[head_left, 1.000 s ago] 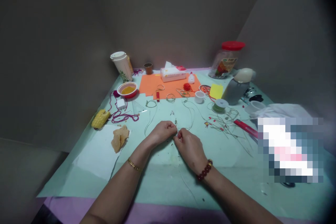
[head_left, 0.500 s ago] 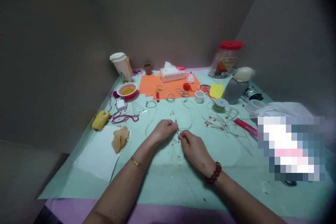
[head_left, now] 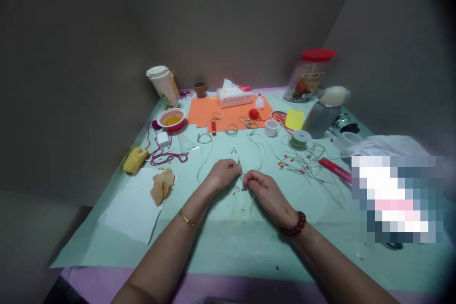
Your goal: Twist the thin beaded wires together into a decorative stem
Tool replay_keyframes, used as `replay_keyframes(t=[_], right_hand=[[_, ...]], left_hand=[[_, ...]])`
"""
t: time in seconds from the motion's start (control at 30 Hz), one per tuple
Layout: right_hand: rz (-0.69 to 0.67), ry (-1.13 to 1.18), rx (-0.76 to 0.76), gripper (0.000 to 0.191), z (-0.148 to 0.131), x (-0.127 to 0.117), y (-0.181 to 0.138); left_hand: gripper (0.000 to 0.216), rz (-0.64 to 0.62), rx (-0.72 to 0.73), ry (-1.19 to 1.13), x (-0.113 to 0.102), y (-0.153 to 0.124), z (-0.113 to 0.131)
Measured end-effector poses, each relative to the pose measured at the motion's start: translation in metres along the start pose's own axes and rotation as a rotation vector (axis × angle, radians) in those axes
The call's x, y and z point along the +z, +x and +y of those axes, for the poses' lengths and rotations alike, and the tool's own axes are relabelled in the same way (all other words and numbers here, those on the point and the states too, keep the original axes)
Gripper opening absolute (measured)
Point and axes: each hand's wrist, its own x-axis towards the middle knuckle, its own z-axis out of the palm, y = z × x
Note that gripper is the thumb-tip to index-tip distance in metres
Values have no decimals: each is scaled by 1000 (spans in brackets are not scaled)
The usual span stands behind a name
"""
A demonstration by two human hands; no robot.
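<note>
Well, my left hand (head_left: 223,175) is bunched small, thumb and forefinger brought together in a narrow pinch on a thin cord (head_left: 262,154), with a little greenish knot (head_left: 239,162) poking out just past the fingertips. My right hand (head_left: 265,194) sits just beside it, thumb and forefinger also meeting tip to tip, the other fingers curled in behind — nothing spread wide on either side. A pale strand (head_left: 253,198) trails down below those right fingertips; it is so fine that I can't tell whether they grip it. The two hands are apart by a slim gap, over the middle of the green sheet (head_left: 221,247).

Beyond my knuckles the cord runs in a loose loop across the sheet. Tiny dark scraps (head_left: 237,190) lie under my fingertips. Farther off, to the right, stand a spool (head_left: 299,140) and a small white cup (head_left: 271,128) — and ahead of my left hand lies a coiled ring of cord (head_left: 204,138).
</note>
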Motion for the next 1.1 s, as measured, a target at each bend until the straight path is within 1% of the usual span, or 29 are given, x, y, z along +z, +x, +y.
replay_keyframes(t=[0.1,0.17,0.2,0.23,0.3,0.33,0.37,0.4,0.43,0.5,0.53,0.63,0.77,0.97,1.1], right_hand=[[-18,-88,-11,18,-2,0,-5],[-42,-206,-25,18,-5,-4,-10],[-33,-280,-37,19,-7,-6,-12],[4,-355,-61,20,-9,-8,-12],[142,-469,-164,22,-12,-12,-10],[209,-494,-231,21,-13,-13,-7],[245,-497,-290,21,-13,-12,-3],[243,-488,-331,22,-12,-11,1],[213,-476,-343,22,-11,-8,6],[164,-463,-300,16,-6,-3,13],[162,-463,-273,13,-4,0,16],[188,-474,-246,16,3,4,20],[185,-465,-221,16,8,3,20],[182,-398,-205,14,5,2,20],[179,-413,-194,16,5,2,20]], left_hand=[[21,-4,-7,34,-2,-1,3],[21,-19,-14,54,-4,-2,5],[21,-25,-16,59,-4,-2,6],[21,-29,-15,60,-5,-2,7],[22,-35,-10,53,-5,-3,7],[22,-38,-6,44,-5,-3,7],[22,-42,-2,33,-5,-3,6],[22,-50,2,17,-5,-3,6],[23,-59,7,-1,-5,-3,5],[24,-83,23,-34,-6,-4,3],[24,-93,30,-46,-6,-5,3],[24,-87,39,-45,-7,-8,2],[20,-29,6,-9,-7,-12,0],[16,-12,25,-11,-3,-11,-6],[18,9,36,-13,-2,-10,-7]])
